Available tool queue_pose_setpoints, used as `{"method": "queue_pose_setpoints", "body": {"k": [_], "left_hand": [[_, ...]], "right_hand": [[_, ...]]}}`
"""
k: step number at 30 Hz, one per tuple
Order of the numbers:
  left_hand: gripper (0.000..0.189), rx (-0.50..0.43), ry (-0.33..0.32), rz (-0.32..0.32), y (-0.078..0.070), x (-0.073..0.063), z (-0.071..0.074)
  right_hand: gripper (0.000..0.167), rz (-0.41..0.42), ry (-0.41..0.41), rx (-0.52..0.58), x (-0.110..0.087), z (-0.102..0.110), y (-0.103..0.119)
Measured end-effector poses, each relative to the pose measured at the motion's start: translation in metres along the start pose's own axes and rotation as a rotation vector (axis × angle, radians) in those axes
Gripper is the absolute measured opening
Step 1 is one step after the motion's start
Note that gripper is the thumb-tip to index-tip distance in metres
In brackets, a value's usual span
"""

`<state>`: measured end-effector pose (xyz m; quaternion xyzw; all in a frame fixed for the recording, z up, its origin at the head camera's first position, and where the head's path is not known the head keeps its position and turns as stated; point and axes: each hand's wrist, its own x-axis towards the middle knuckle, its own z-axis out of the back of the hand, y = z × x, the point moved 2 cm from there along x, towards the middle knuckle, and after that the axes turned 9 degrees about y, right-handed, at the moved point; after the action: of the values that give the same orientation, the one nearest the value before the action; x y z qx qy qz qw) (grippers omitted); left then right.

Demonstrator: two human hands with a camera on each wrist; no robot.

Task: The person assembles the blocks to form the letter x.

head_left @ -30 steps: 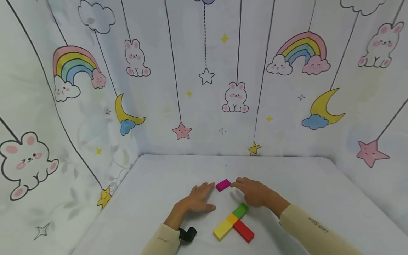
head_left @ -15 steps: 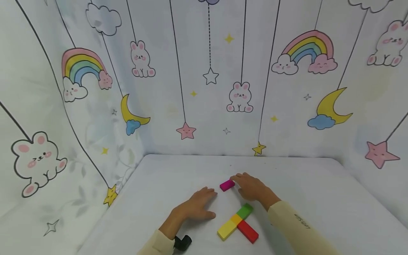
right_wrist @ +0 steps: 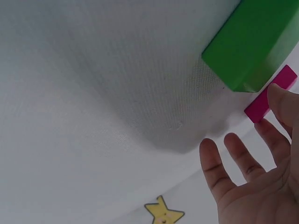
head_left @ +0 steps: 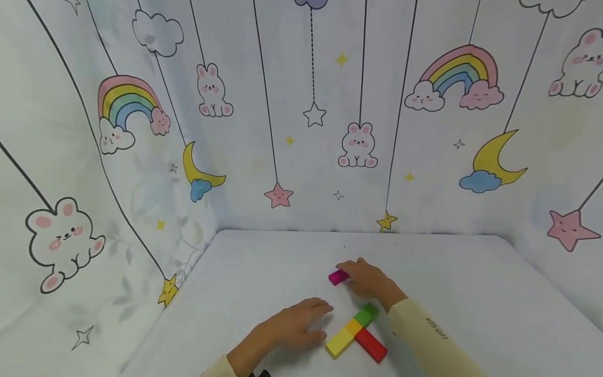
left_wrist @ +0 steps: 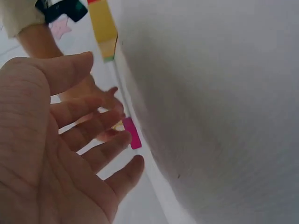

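A small magenta block lies on the white table beyond the other blocks. My right hand covers its right end, and in the right wrist view the thumb and index finger pinch the magenta block while the other fingers stay spread. My left hand is apart from the blocks, fingers extended and palm facing right, just left of a yellow block. That yellow block lines up with an orange-yellow block and a green block. A red block branches off toward the front right.
The white table reaches back to a fabric wall printed with rainbows, rabbits, moons and stars. A black object shows at the left wrist, mostly cut off by the frame's lower edge.
My right hand has moved left onto the magenta block and now pinches it. My left hand has drawn back toward me, away from that block. The joined blocks keep their arrangement.
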<state>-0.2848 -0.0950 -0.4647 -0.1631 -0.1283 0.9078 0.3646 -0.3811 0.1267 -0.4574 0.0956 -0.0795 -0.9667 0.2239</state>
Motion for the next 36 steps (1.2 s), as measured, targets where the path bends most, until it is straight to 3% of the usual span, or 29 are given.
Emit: {"method": "queue_pose_setpoints", "body": {"k": [9, 13, 18, 22, 26, 36], "left_hand": [[0.043, 0.259, 0.009, -0.254, -0.032, -0.008, -0.010], [0.039, 0.324, -0.050, -0.307, -0.038, -0.009, -0.011], [0.038, 0.312, -0.069, -0.360, -0.043, -0.011, -0.010], [0.037, 0.325, -0.053, -0.378, -0.047, -0.012, -0.010], [0.034, 0.354, -0.043, -0.356, -0.049, -0.013, -0.010], [0.030, 0.409, -0.063, -0.342, -0.054, -0.013, -0.008]], "right_hand": [[0.051, -0.007, -0.015, -0.012, 0.001, -0.006, -0.002], [0.048, 0.018, -0.026, -0.026, 0.003, -0.009, -0.002], [0.047, 0.013, -0.034, -0.040, 0.005, -0.011, -0.002], [0.047, -0.001, -0.040, -0.044, 0.006, -0.011, -0.002], [0.046, 0.008, -0.049, -0.046, 0.008, -0.012, -0.002], [0.035, 0.016, -0.070, -0.016, 0.009, -0.012, 0.000]]}}
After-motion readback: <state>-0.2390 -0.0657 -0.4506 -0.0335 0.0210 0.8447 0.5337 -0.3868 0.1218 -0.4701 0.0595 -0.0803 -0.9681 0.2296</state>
